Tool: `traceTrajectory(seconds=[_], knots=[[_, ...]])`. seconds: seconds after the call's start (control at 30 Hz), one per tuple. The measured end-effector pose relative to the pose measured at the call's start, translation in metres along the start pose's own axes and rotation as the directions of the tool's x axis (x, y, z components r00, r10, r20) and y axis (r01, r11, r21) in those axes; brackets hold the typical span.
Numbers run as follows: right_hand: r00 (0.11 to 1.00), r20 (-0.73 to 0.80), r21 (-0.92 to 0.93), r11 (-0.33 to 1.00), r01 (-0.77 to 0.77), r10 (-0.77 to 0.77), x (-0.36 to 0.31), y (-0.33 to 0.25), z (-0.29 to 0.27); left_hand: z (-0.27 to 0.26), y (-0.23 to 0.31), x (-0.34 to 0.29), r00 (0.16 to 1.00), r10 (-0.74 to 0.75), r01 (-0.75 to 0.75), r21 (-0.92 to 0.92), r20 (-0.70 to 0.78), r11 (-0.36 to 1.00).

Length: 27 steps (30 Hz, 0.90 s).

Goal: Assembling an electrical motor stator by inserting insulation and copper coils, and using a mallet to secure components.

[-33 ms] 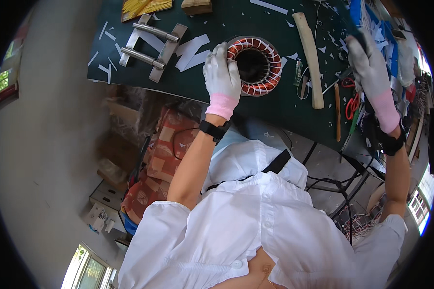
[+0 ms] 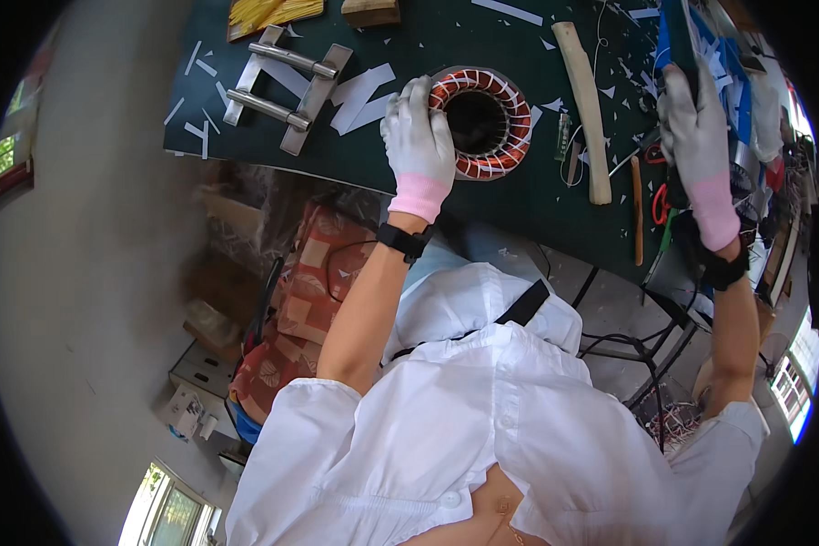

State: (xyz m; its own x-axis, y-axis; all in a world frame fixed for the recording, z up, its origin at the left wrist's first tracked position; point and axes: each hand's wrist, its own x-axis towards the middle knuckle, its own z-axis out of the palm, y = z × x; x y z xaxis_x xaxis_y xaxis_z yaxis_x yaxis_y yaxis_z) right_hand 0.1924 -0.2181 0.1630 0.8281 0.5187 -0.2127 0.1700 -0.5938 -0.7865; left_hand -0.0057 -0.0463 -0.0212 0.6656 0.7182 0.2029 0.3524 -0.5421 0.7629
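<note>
A ring-shaped motor stator (image 2: 521,125) with copper windings and white lacing lies on the dark green table. My left hand (image 2: 417,132), in a white glove with a pink cuff, grips its left rim, fingers curled over the edge. At the right side of the table, my gloved right hand (image 2: 698,136) lies over the clutter beside a blue tray (image 2: 664,41). Its fingers stretch away from me with a gap between them, and I see nothing held. Red-handled scissors (image 2: 660,205) are partly covered by that hand.
A metal frame with two bars (image 2: 291,86) stands left of the stator, near white paper strips (image 2: 364,100). A pale wooden stick (image 2: 584,114) and a thin brown stick (image 2: 637,214) lie to the right. A wooden block (image 2: 370,11) sits at the back.
My right hand has shifted slightly left and its fingers have spread. The dark thing at its fingertips no longer shows there. My left hand stays on the stator.
</note>
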Motion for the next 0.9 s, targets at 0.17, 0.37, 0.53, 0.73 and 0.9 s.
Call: traceTrajectory(seconds=[0.17, 0.37, 0.53, 0.73, 0.9], knots=[[0.783, 0.600, -0.424, 0.895, 0.137, 0.165, -0.055, 0.039, 0.026, -0.004, -0.001, 0.015, 0.990, 0.092, -0.109, 0.154, 0.111, 0.982], [0.996, -0.083, 0.029, 0.999, -0.020, 0.022, -0.009, -0.002, 0.010, 0.003, -0.001, 0.004, 0.999, -0.005, 0.004, 0.007, 0.037, 1.000], [0.792, 0.588, -0.459, 0.875, 0.156, 0.167, -0.041, 0.030, 0.014, -0.004, 0.006, 0.025, 0.986, 0.107, -0.135, 0.233, 0.128, 0.963], [0.984, -0.130, -0.019, 0.992, -0.125, 0.121, -0.019, -0.015, 0.023, 0.002, -0.003, 0.008, 0.997, -0.025, 0.024, 0.016, 0.078, 1.000], [0.811, 0.556, -0.361, 0.932, 0.042, 0.179, -0.034, 0.010, 0.014, -0.004, 0.005, 0.030, 0.981, 0.059, -0.090, 0.164, 0.183, 0.982]])
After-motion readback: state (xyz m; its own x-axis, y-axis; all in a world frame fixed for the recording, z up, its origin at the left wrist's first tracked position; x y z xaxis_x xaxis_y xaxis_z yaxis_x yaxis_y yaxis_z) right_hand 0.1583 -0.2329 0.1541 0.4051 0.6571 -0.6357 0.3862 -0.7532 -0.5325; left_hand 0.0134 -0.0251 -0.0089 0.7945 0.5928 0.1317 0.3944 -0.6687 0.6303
